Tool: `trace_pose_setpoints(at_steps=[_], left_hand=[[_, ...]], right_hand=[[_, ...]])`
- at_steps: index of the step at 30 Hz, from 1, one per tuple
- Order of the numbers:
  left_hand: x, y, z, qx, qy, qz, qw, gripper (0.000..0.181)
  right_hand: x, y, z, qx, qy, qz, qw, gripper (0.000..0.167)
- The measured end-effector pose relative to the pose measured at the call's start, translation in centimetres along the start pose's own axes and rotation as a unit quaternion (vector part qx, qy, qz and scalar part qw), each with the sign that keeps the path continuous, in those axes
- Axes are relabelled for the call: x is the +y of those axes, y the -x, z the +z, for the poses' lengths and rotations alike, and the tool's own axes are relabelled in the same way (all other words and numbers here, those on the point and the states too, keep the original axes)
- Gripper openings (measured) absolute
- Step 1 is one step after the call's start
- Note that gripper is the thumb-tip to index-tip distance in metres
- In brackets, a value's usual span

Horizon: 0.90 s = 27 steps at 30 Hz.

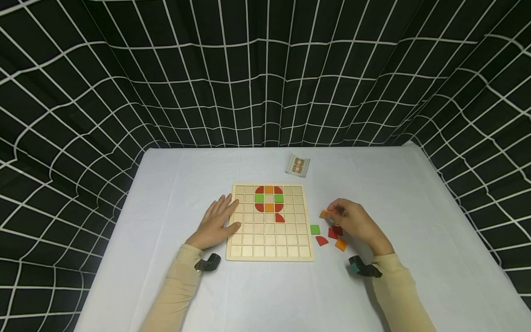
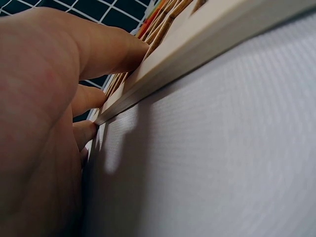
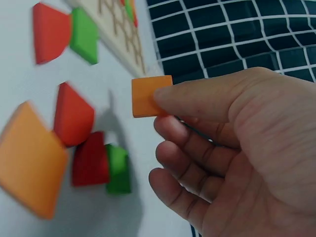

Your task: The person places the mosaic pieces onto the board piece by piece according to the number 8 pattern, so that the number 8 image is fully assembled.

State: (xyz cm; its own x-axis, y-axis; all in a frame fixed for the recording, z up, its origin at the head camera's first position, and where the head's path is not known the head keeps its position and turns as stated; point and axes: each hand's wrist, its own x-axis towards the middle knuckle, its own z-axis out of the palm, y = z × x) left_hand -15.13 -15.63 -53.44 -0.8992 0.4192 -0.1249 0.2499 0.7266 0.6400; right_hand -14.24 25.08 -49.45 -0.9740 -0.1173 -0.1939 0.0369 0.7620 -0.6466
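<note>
A black curtain point(image 1: 265, 92) with white grid lines is hanging behind the far edge of the table point(image 1: 191, 170). On the table, a wooden grid board point(image 1: 249, 240) is lying flat. The left hand point(image 1: 212, 228) is resting over the board's left edge, fingers straight and spread wide. The right hand point(image 1: 352, 222) is hovering off the board's right edge in a narrow pinch. A patterned card point(image 1: 297, 166) is lying near the table's far edge, beyond the board's top right corner. That pinch is holding an orange square point(image 3: 143, 98) above the table. Nine coloured pieces point(image 1: 269, 208) are filling cells toward the board's top edge. Loose pieces point(image 1: 321, 240), red, green and orange, are lying near the board's right edge.
</note>
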Motion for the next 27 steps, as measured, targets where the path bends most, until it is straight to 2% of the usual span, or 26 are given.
trace_pose_setpoints(at_steps=[7,15,23,27], left_hand=[[0.1,0.0,-0.1,0.001,0.002,-0.004,1.0000,0.074],[-0.1,0.0,0.2,0.002,0.003,-0.004,1.0000,0.074],[-0.1,0.0,0.1,0.000,0.004,-0.005,1.0000,0.074],[-0.1,0.0,0.1,0.001,0.003,-0.005,1.0000,0.074]], right_hand=[[-1.8,-0.3,-1.0,0.024,-0.021,-0.032,0.9990,0.014],[-4.3,-1.1,-1.1,0.043,-0.036,-0.076,0.9955,0.012],[-6.9,-2.1,-1.0,0.040,-0.065,-0.086,0.9933,0.013],[-8.0,-2.4,-0.9,0.046,-0.069,-0.109,0.9905,0.013]])
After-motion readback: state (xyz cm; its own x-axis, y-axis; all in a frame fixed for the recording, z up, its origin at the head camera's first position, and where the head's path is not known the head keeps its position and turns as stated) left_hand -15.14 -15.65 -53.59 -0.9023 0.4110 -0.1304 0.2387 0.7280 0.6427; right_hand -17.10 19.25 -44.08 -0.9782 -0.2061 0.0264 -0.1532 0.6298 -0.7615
